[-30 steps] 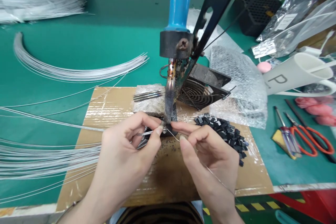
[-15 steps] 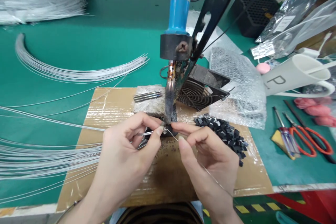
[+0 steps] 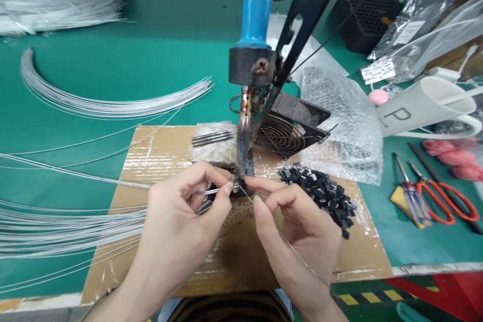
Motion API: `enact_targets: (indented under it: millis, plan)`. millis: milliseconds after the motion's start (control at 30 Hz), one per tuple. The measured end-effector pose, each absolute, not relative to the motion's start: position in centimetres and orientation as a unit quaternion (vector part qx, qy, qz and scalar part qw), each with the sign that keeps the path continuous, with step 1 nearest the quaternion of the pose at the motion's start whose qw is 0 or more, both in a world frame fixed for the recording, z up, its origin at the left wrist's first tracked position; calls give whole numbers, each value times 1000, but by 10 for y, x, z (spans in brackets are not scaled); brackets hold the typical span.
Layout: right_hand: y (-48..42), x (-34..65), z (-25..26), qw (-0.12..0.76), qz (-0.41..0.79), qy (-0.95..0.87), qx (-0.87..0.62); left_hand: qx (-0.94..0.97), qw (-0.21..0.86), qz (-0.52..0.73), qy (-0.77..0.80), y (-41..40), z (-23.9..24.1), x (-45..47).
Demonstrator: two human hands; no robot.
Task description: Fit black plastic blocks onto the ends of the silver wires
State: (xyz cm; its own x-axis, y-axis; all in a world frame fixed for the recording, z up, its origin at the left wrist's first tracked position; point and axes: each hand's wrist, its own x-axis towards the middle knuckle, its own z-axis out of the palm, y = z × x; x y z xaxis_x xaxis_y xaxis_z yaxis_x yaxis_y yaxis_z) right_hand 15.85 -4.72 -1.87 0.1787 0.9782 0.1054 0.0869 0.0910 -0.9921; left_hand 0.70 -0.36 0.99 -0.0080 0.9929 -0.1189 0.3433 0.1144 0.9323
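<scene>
Read clock positions from the tip of the soldering iron (image 3: 242,153). Progress: work at the tip appears under way; completion cannot be determined. A curved wire bundle (image 3: 113,105) at 10 o'clock and loose black parts (image 3: 320,186) at 3 o'clock lie clear of both hands, apparently awaiting use. Pose: the left hand (image 3: 184,219), at 8 o'clock, pinches a cable (image 3: 128,182) with its end just at the tip. The right hand (image 3: 300,226), at 4 o'clock, grips a thin wire (image 3: 247,194) slanting toward the tip, index finger extended.
</scene>
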Motion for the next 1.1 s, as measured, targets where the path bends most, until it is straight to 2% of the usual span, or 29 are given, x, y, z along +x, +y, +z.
enact_targets:
  millis: [367,1100]
  plan:
    - [-48,156,-16,546,357,-527,-545,566,430,370,598,-4,13,8]
    - [-49,154,-17,553,333,-536,-544,577,410,365,605,-7,14,7]
